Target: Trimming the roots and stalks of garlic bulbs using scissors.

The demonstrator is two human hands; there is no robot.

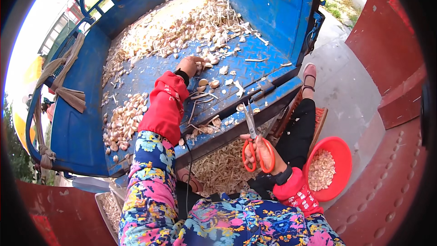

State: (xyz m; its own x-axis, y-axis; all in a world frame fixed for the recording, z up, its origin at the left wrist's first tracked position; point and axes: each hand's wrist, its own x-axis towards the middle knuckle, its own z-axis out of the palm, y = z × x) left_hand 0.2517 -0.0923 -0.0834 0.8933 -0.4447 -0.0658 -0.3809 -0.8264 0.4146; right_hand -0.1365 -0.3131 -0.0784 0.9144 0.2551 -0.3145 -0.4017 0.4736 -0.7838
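Note:
My left hand reaches over the blue metal truck bed, its fingers at some garlic cloves near the front of a large heap of loose garlic. Whether it grips a clove cannot be told. In my right hand are scissors with red handles, fingers through the loops, the slightly parted blades pointing up toward the bed's edge. Between the hands, a few cloves and dry stalks lie on the bed. A smaller pile of garlic cloves lies left of my left forearm.
A red plastic basin holding cloves stands at the right. Dry stalks and husks cover the ground below the bed's edge. A tray of husks is at lower left. Cloth strips are tied to the side rail. A thin cable hangs beside my left arm.

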